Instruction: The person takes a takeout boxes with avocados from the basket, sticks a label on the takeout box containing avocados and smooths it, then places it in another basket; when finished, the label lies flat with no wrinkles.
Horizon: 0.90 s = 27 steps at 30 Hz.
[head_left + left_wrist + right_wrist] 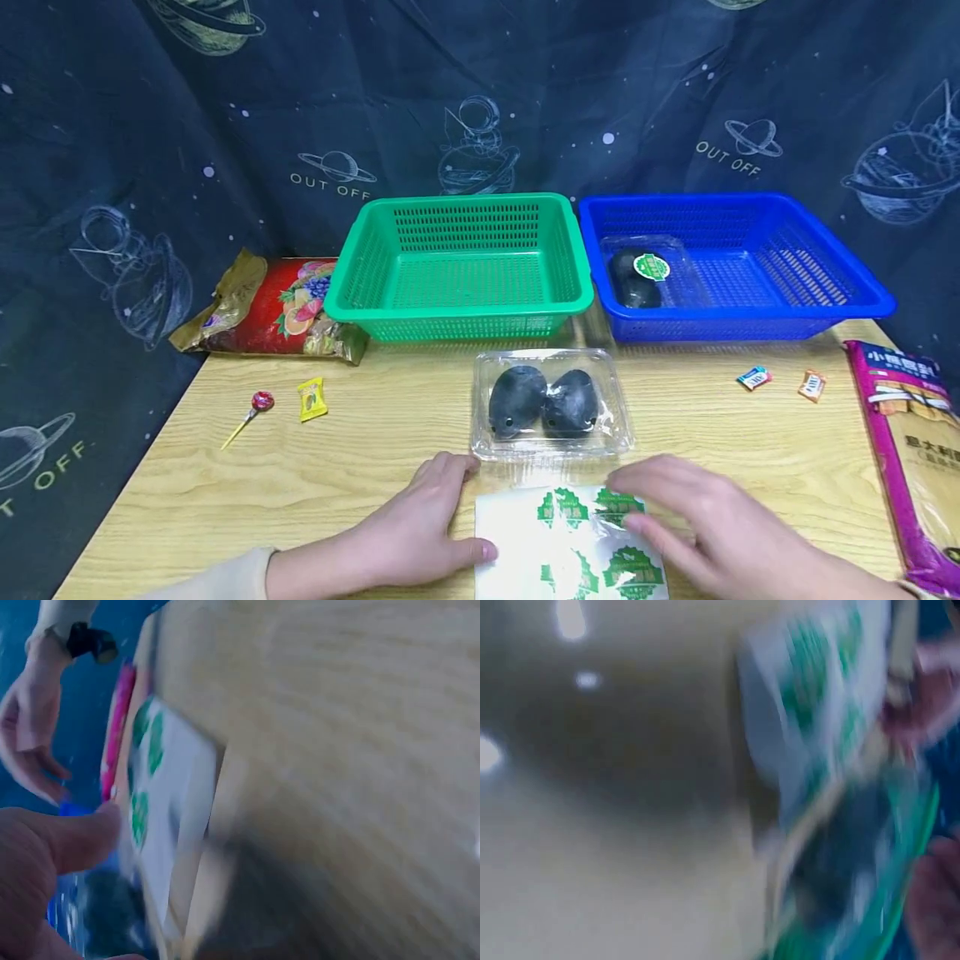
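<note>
A clear plastic box with two dark egg-shaped items lies mid-table. In front of it is a white sheet of green round stickers. My left hand rests by the sheet, its thumb at the left edge and its fingertips near the box's front left corner. Over the sheet's right side is my right hand, blurred, thumb and fingers apart. The left wrist view shows that right hand raised above the sheet, with nothing visible in its fingers.
A green basket and a blue basket stand behind; the blue one holds a stickered box. Around them lie a red candy bag, a lollipop, a yellow candy, two small candies and a pink-edged packet.
</note>
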### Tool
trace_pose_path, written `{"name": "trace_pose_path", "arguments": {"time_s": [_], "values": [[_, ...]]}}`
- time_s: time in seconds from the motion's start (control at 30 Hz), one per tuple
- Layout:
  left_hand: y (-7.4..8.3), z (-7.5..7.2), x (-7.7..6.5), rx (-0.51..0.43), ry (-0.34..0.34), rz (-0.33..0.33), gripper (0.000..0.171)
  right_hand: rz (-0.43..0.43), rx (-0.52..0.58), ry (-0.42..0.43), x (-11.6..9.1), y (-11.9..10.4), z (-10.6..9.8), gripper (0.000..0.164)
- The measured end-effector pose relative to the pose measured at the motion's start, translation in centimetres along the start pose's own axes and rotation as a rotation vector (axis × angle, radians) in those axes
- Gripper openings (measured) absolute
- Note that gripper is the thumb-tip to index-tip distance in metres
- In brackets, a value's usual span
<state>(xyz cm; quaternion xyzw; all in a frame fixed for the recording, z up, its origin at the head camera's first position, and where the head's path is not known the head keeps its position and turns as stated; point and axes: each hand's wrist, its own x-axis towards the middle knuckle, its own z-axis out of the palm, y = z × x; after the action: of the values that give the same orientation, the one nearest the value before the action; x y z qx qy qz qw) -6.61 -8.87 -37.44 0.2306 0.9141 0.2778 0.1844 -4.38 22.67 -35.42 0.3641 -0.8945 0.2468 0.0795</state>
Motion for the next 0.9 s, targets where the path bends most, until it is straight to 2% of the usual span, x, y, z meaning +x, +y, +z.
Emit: {"name": "trace_pose_path", "arguments": {"time_s": [0.1,0.17,0.3,0.4,0.53,0.67,0.8,0.9], "values": [[0.4,0.8,0.0,0.090,-0.019,0.051,0.085,-0.077,-0.042,-0.248,-0.6,-0.3,2.2,0.047],[0.6,1.4,0.4,0.118,-0.026,0.076,0.084,-0.116,-0.088,-0.327,-0.8,0.1,3.6,0.055],[0.9,2.2,1.3,0.150,-0.033,0.099,0.079,-0.168,-0.136,-0.329,-1.2,0.9,5.1,0.057],[1.2,2.4,2.0,0.110,-0.056,0.093,0.067,-0.176,-0.151,-0.318,-1.4,1.1,5.5,0.057],[1.5,2.3,2.9,-0.056,-0.091,0.062,0.042,-0.180,-0.171,-0.304,-1.4,1.0,5.8,0.057],[1.8,2.4,3.5,-0.259,-0.076,0.031,0.025,-0.172,-0.179,-0.299,-1.1,0.6,5.7,0.057],[1.7,3.0,3.8,-0.464,-0.081,-0.028,0.023,-0.141,-0.158,-0.294,-0.3,0.2,5.4,0.057],[1.6,3.3,3.7,-0.666,-0.129,-0.093,0.025,-0.141,-0.111,-0.254,0.7,0.0,5.3,0.053]]}}
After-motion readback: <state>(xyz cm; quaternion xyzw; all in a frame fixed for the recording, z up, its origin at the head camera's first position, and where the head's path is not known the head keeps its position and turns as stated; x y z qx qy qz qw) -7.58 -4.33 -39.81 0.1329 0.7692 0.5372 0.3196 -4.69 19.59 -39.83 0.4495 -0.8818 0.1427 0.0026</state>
